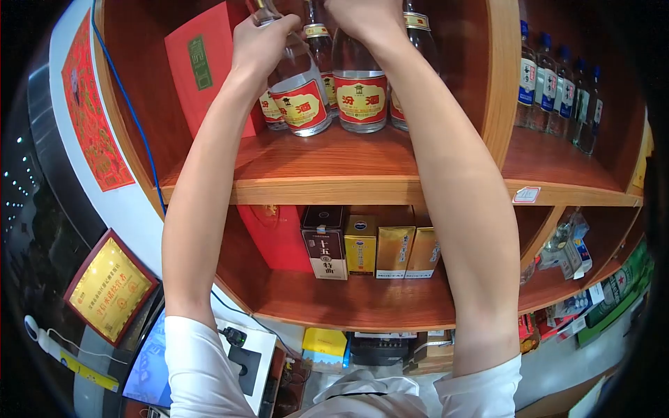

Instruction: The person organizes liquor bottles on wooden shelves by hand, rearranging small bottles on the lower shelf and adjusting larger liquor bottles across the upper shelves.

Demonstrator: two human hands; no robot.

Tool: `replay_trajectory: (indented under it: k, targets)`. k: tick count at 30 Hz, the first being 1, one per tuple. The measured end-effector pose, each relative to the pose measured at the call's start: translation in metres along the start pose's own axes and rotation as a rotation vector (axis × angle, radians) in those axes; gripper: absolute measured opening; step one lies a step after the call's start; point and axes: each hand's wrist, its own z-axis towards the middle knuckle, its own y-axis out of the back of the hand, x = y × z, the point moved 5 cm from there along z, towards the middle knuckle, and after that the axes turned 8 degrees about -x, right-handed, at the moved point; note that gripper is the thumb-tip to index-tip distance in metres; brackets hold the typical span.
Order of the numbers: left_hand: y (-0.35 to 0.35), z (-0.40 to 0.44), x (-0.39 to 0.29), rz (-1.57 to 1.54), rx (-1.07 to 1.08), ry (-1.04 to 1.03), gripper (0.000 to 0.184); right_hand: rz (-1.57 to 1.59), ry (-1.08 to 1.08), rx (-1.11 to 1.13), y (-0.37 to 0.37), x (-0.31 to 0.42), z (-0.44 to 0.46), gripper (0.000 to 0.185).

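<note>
My left hand (259, 45) is closed round the neck and shoulder of a clear glass liquor bottle (300, 104) with a red and yellow label. That bottle tilts, its base at the wooden shelf (327, 153). My right hand (369, 15) is wrapped over the top of a second liquor bottle (359, 97), which stands upright; the upper frame edge cuts off part of this hand. Behind and beside these two stand more like bottles (320, 52), partly hidden by my hands and right forearm.
A red box (202, 66) stands left of the bottles. Several small blue-capped bottles (547, 87) line the right compartment. On the lower shelf are a dark box (325, 244), gold boxes (397, 254) and a red bag (279, 240). A blue cable (129, 104) runs down the left side.
</note>
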Motion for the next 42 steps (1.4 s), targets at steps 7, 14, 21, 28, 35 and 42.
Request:
replay_trajectory:
  k: [7,14,21,28,35,42]
  targets:
    - [-0.005,0.003,-0.001,-0.049,0.023,0.028,0.017,-0.066,-0.007,0.090,-0.032,-0.035,0.020,0.050]
    - [-0.002,0.002,-0.004,0.002,0.051,-0.035,0.015,-0.004,0.023,0.142,-0.029,-0.034,0.013,0.042]
    - [0.003,-0.008,-0.012,-0.086,0.058,-0.010,0.015,0.295,-0.043,0.273,-0.039,-0.045,0.018,0.025]
    - [0.025,-0.034,-0.028,-0.142,-0.028,-0.209,0.006,0.086,-0.044,0.184,-0.026,-0.030,0.005,0.036]
    - [0.112,-0.087,-0.101,-0.162,0.001,-0.396,0.011,0.030,-0.145,0.163,-0.011,-0.023,0.000,0.030]
    - [0.213,-0.209,-0.212,0.279,-0.100,-0.545,0.011,-0.193,0.060,0.211,-0.018,0.025,-0.036,0.028]
